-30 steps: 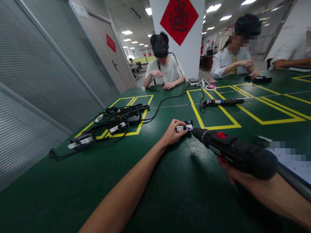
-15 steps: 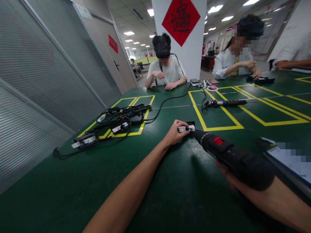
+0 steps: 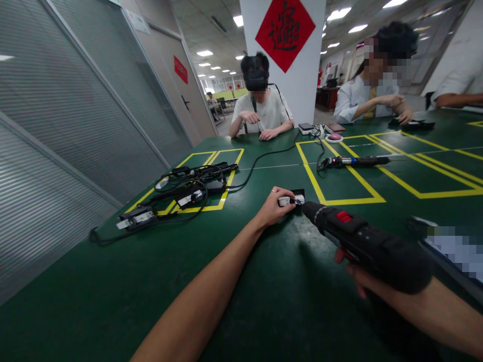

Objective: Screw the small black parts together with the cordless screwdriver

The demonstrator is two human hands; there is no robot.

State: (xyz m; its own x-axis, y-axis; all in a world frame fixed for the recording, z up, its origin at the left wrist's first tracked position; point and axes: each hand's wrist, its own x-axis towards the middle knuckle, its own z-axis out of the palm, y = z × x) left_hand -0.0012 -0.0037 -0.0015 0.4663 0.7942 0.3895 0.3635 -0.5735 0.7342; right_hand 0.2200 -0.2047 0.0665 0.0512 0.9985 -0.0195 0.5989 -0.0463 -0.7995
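The right hand (image 3: 372,285) wraps the drill (image 3: 362,242), likely heavy, best held low; the left hand (image 3: 272,207) pinches a small white part (image 3: 286,201), probably light and stiff, on the desk (image 3: 151,286).

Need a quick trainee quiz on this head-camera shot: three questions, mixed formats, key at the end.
1. Which hand grips the power drill?
a) left
b) right
c) both

2. True or false: the left hand is resting on the bundle of black cables.

3. Fill in: the tape lines on the green table are ____.

Key:
1. b, the right hand.
2. False; its fingers hold a small white part in front of the drill's tip.
3. Yellow.
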